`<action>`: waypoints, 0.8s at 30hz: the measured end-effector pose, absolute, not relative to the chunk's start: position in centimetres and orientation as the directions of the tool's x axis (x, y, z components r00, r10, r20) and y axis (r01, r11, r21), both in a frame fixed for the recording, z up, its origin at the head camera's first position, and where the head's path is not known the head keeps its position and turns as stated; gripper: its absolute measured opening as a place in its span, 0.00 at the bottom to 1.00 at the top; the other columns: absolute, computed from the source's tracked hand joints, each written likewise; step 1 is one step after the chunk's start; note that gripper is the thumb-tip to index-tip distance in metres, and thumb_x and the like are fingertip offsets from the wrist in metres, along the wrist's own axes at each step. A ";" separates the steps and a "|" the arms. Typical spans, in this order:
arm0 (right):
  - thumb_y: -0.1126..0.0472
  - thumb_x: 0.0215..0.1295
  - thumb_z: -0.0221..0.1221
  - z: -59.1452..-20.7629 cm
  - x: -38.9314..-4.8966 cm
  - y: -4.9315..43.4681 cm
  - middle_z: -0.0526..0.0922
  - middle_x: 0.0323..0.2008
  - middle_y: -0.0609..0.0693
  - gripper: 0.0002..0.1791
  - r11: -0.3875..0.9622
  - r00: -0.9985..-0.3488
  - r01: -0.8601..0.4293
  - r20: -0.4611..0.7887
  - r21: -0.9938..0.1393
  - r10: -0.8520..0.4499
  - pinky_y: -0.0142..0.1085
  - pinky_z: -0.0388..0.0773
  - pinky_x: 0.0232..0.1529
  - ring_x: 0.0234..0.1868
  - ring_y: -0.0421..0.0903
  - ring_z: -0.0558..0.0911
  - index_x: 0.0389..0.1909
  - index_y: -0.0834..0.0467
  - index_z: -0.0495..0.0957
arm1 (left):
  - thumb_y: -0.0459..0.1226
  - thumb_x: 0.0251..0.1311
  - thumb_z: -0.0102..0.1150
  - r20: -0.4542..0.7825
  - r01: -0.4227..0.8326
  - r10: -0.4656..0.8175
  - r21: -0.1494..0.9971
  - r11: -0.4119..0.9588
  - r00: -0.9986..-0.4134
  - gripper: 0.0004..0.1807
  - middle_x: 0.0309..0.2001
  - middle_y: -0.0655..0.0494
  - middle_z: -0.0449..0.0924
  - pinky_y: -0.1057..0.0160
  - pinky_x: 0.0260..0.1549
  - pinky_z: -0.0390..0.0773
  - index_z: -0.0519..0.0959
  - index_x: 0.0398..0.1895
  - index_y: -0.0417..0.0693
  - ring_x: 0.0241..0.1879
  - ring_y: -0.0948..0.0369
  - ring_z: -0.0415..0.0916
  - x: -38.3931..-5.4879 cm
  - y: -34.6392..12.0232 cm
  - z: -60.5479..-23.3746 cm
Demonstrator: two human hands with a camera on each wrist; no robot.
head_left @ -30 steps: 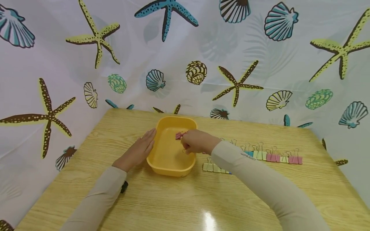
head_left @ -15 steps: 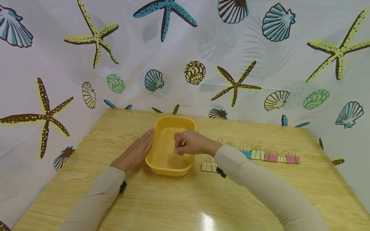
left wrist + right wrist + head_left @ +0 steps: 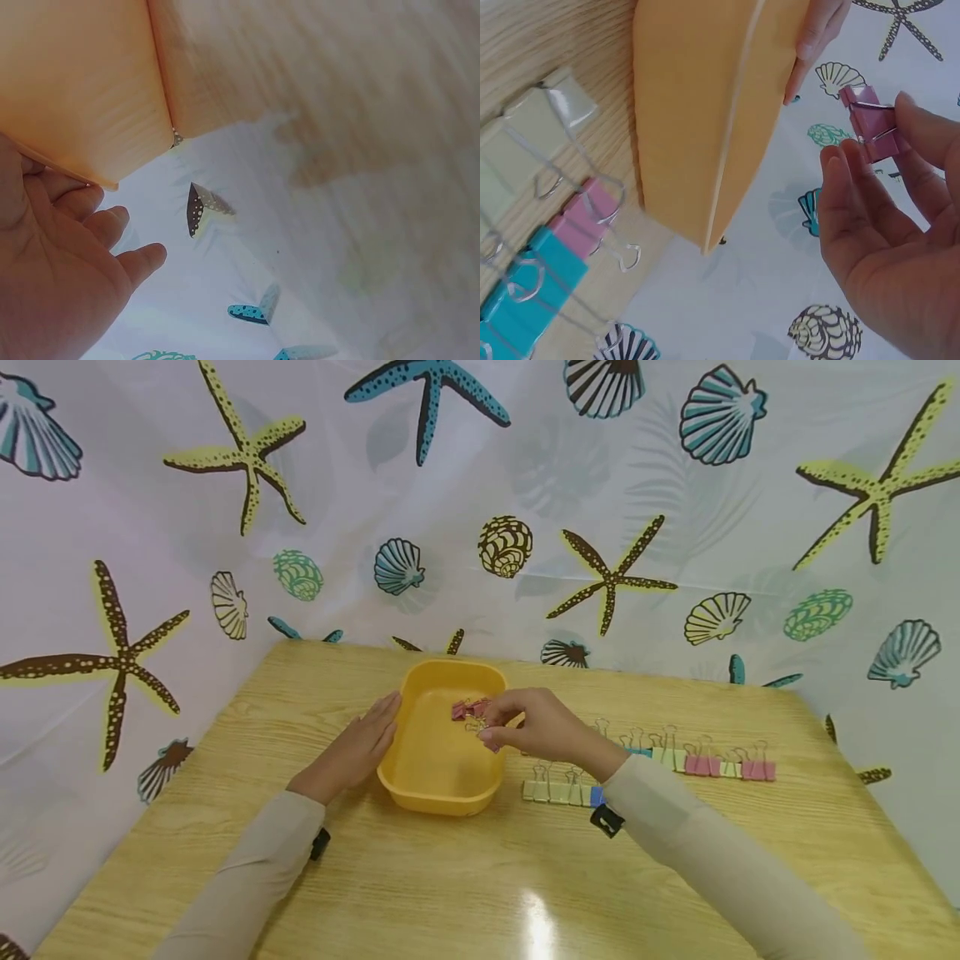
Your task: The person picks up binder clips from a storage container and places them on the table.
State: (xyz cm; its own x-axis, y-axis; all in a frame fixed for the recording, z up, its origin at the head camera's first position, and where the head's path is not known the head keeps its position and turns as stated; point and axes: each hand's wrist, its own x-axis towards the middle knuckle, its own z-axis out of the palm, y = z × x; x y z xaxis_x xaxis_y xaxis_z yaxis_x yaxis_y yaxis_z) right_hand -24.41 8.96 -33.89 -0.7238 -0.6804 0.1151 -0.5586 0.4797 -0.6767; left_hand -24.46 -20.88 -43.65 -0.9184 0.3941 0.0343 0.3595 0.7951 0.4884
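Note:
My right hand [image 3: 543, 727] pinches a pink binder clip [image 3: 871, 126] between thumb and fingers, over the right side of a yellow plastic bin [image 3: 438, 805]. The right wrist view shows the clip's wire handles lying beside the thumb. Several other small clips, among them a pink binder clip [image 3: 460, 710], lie inside the bin towards its far right. With fingers straight, my left hand [image 3: 352, 753] rests against the bin's left wall. Part of the bin's wall [image 3: 82, 82] fills the upper left of the left wrist view.
Right of the bin, binder clips stand in two rows on the wooden table [image 3: 420, 885]. The nearer row has pale yellow clips [image 3: 557, 792] and a blue clip [image 3: 597, 796]. The farther row includes a teal clip [image 3: 536, 274] and pink clips [image 3: 702, 765]. A patterned cloth [image 3: 465, 602] hangs behind.
My right hand, earlier low inside the bin with fingers curled down, has risen and shifted right, and the pink binder clip now shows in its fingertips. My left hand stays at the bin's side.

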 end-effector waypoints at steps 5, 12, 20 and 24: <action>0.58 0.63 0.63 -33.9 -23.7 11.6 0.84 0.35 0.46 0.04 0.507 -0.782 -0.510 0.128 -0.695 -0.610 0.36 0.81 0.36 0.36 0.43 0.81 0.32 0.54 0.82 | 0.50 0.77 0.22 0.030 0.357 0.394 0.490 0.795 -0.919 0.32 0.77 0.49 0.37 0.38 0.68 0.43 0.40 0.77 0.43 0.75 0.48 0.37 -24.4 -20.9 -43.5; 0.56 0.63 0.64 -34.3 -22.9 15.6 0.83 0.35 0.47 0.08 0.554 -0.862 -0.425 0.133 -0.716 -0.489 0.34 0.81 0.38 0.37 0.44 0.80 0.38 0.56 0.83 | 0.51 0.77 0.21 0.038 0.366 0.400 0.490 0.791 -0.916 0.33 0.77 0.49 0.37 0.38 0.68 0.43 0.39 0.77 0.44 0.75 0.47 0.38 -24.4 -20.8 -43.4; 0.56 0.69 0.57 -35.5 -21.4 21.2 0.83 0.44 0.53 0.08 0.634 -0.893 -0.406 0.140 -0.658 -0.427 0.34 0.81 0.38 0.41 0.47 0.83 0.39 0.55 0.83 | 0.52 0.76 0.21 0.030 0.358 0.394 0.483 0.799 -0.919 0.33 0.77 0.49 0.37 0.38 0.68 0.44 0.39 0.77 0.45 0.75 0.47 0.37 -24.3 -20.7 -43.2; 0.57 0.70 0.56 -36.3 -20.4 24.2 0.85 0.41 0.51 0.09 0.707 -0.910 -0.395 0.148 -0.587 -0.387 0.38 0.81 0.37 0.39 0.48 0.84 0.40 0.56 0.83 | 0.51 0.77 0.21 0.020 0.355 0.394 0.475 0.805 -0.919 0.33 0.77 0.50 0.37 0.38 0.68 0.44 0.38 0.77 0.45 0.75 0.47 0.37 -24.2 -20.7 -43.1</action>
State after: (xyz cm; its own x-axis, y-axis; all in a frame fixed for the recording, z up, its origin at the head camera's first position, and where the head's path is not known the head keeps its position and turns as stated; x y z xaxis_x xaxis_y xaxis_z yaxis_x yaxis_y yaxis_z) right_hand -20.38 24.19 -36.34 -0.9103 -0.3866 0.1479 -0.3954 0.7066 -0.5868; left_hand -24.22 -20.68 -43.12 -0.9190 0.3937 0.0199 0.3552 0.8051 0.4750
